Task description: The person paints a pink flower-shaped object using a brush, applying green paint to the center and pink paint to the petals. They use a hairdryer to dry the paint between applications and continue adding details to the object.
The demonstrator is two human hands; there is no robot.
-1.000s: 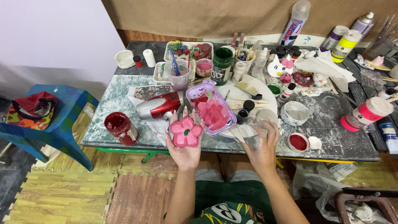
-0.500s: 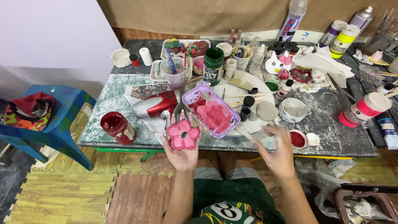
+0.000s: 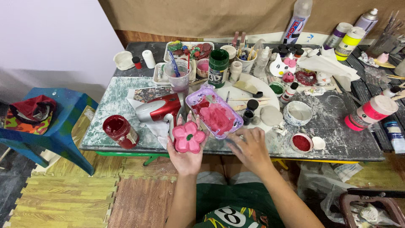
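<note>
The left hand (image 3: 185,154) is turned palm up at the front edge of the table (image 3: 329,139) and carries a pink flower-shaped piece (image 3: 188,137) with a small dark green centre. The fingers are curled loosely under the flower, so it lies in the open palm more than it is pinched. The right hand (image 3: 252,147) is spread flat, palm down, over the table edge just to the right of the flower. It holds nothing, and its fingers point toward a purple tray (image 3: 214,111) smeared with pink paint.

Behind the flower lies a red and silver hair dryer (image 3: 161,108), and to the left of it stands 1 jar of dark red paint (image 3: 120,131). To the right of the right hand there is a small dish of red paint (image 3: 301,142).
</note>
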